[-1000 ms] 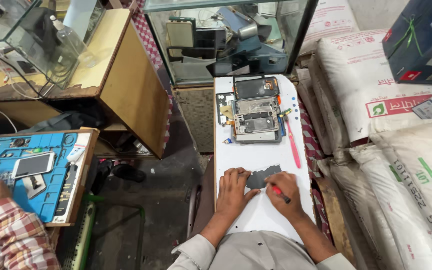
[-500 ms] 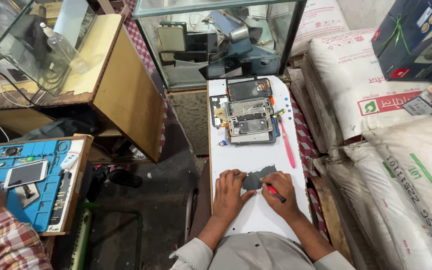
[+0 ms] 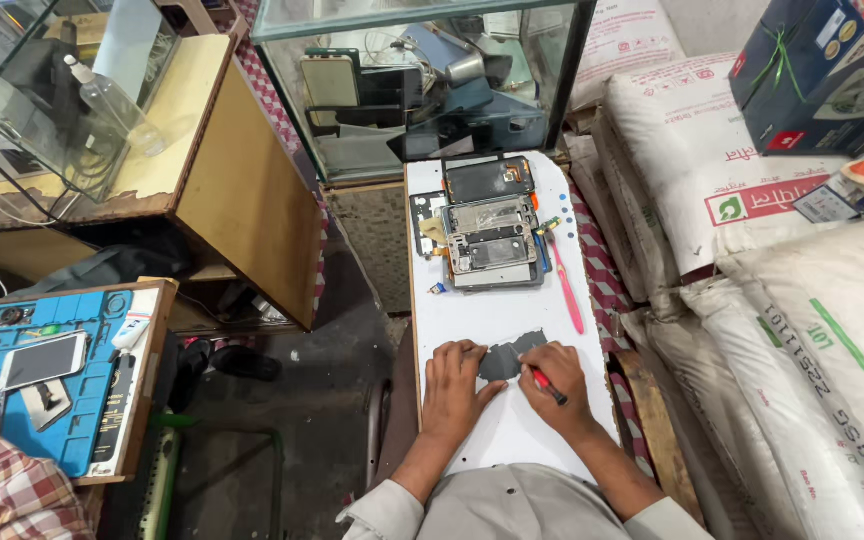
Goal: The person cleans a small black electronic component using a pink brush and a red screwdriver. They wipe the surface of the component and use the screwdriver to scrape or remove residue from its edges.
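Observation:
A small grey flat phone part [image 3: 508, 354] lies on the narrow white board [image 3: 492, 310] in front of me. My left hand [image 3: 455, 385] presses flat on the board, fingertips on the part's left edge. Gripped in my right hand [image 3: 554, 382] is a red-handled tool [image 3: 546, 384], its tip at the part's right side. Farther up the board sits an opened phone [image 3: 489, 236] with its insides showing, and a pink toothbrush [image 3: 564, 280] lies along its right.
A glass display case [image 3: 422, 80] stands beyond the board. White sacks [image 3: 802, 300] pile up on the right. A wooden desk [image 3: 192, 150] is at left. Another person's checked sleeve [image 3: 7, 495] is by a blue repair mat [image 3: 52, 370] with a phone.
The view has shifted slightly; my hands stay on the grey part, with the right hand's tool moving a little along its right edge.

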